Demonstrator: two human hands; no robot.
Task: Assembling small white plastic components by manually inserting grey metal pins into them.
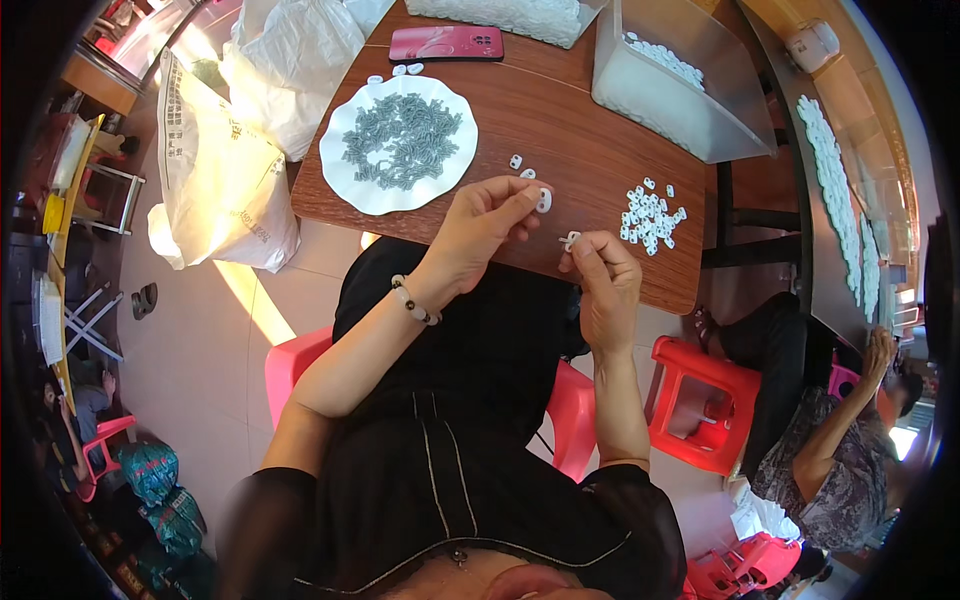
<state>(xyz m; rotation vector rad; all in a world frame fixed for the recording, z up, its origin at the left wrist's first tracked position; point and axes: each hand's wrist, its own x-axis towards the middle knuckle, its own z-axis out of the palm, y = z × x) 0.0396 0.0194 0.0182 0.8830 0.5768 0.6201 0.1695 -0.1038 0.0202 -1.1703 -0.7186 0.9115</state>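
Black top [540,500] nearest; left hand [490,225] pinched tight on white oval piece [544,201], right hand [606,285] on small pale piece [569,241]

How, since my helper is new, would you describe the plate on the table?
Find the brown table. On its left side, to the left of the left hand, sits a white plate. Unlike the pink phone beyond it, it has a wavy rim and holds a pile of small grey pieces.

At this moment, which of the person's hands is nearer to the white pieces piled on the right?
The right hand: it is just left of the pile and lower in the picture. The left hand is much farther left.
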